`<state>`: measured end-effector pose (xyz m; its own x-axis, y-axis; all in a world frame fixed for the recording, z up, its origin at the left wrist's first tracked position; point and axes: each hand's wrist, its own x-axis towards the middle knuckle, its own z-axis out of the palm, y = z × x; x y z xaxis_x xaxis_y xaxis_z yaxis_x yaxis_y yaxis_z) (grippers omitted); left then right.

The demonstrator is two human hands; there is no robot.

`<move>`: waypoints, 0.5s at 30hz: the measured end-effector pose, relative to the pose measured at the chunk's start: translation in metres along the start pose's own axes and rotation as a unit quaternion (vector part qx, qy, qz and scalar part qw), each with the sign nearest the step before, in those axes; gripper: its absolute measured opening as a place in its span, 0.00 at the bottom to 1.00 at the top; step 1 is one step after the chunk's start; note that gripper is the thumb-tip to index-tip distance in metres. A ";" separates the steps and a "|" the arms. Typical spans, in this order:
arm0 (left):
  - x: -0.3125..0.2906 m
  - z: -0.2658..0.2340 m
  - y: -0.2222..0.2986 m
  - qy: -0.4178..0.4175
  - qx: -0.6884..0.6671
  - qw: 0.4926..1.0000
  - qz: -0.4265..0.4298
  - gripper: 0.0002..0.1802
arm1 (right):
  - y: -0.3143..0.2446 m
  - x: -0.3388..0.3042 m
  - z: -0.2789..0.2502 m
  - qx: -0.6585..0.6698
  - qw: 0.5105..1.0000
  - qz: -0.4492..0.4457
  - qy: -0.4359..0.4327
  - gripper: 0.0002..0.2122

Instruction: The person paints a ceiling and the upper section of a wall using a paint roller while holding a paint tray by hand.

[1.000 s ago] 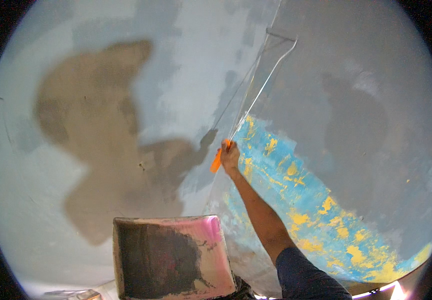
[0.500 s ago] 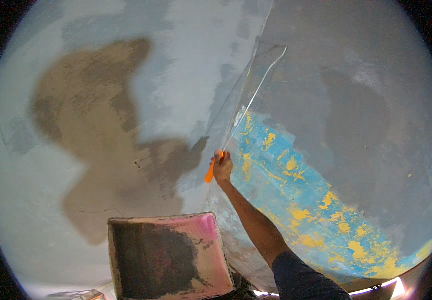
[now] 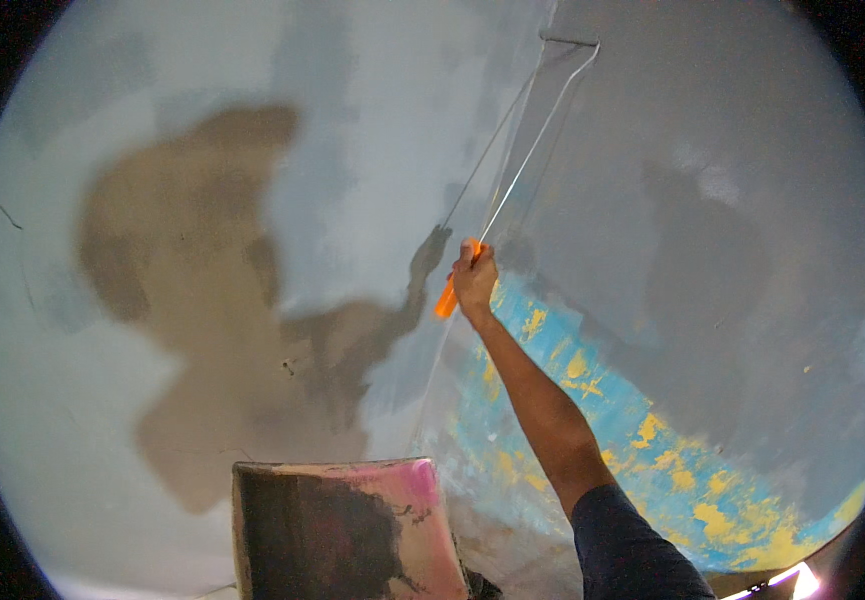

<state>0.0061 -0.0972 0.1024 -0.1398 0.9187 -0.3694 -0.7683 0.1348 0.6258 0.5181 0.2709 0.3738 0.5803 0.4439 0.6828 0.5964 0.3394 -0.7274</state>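
My right hand (image 3: 475, 280) is closed round the orange handle of a paint roller (image 3: 448, 298). From the handle a long thin metal rod (image 3: 525, 170) runs up and bends over at its top. The narrow roller head (image 3: 570, 42) is up by the corner where two walls meet, seemingly on the grey right-hand wall (image 3: 723, 90). Below the hand, that wall carries a blue area with yellow patches (image 3: 593, 385). A squarish tray (image 3: 435, 520), dark inside with a pink-stained rim, shows at the lower edge. My left hand is out of sight.
The pale blue-grey left wall (image 3: 353, 90) has uneven darker strokes, and my large shadow (image 3: 183, 250) falls across it. A small hole (image 3: 289, 367) and thin cracks mark that wall. Bright light (image 3: 803, 582) shows at the bottom right.
My right hand has gone up and slightly right with the paint roller, and the roller head stands higher along the corner. The tray appears lower in the picture.
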 end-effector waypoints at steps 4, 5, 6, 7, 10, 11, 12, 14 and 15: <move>0.001 0.007 -0.003 -0.045 -0.005 0.999 0.000 0.25 | -0.009 0.074 -0.004 -0.021 0.996 -0.075 0.044 0.15; 0.001 0.016 -0.002 -0.013 0.042 0.999 0.003 0.22 | -0.021 0.092 -0.006 -0.034 0.991 -0.108 0.064 0.16; -0.001 0.024 0.002 0.022 0.089 0.996 0.012 0.20 | -0.041 0.105 -0.003 -0.030 0.993 -0.101 0.060 0.16; -0.004 0.031 0.007 0.023 0.088 0.996 0.018 0.20 | -0.060 0.116 -0.001 -0.026 0.994 -0.093 0.056 0.16; -0.004 0.028 0.005 0.000 0.083 0.996 0.033 0.18 | -0.116 0.162 -0.011 -0.019 0.999 -0.041 0.022 0.16; 0.003 0.006 -0.001 -0.003 0.054 0.998 0.017 0.17 | -0.127 0.176 -0.010 -0.022 0.999 -0.028 0.013 0.16; 0.008 -0.006 -0.006 -0.005 0.026 1.000 -0.003 0.16 | -0.132 0.186 -0.009 -0.022 0.999 -0.029 0.014 0.16; 0.007 -0.009 -0.009 0.010 0.037 0.999 -0.010 0.15 | -0.135 0.195 -0.009 -0.030 1.000 -0.008 0.006 0.15; 0.007 -0.010 -0.011 0.025 0.049 0.998 -0.014 0.13 | -0.130 0.191 -0.011 -0.032 0.999 -0.008 0.006 0.15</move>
<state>0.0073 -0.0958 0.0866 -0.1522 0.8943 -0.4208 -0.7079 0.1985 0.6779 0.5575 0.3022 0.5994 0.5767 0.4277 0.6960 0.6406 0.2920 -0.7102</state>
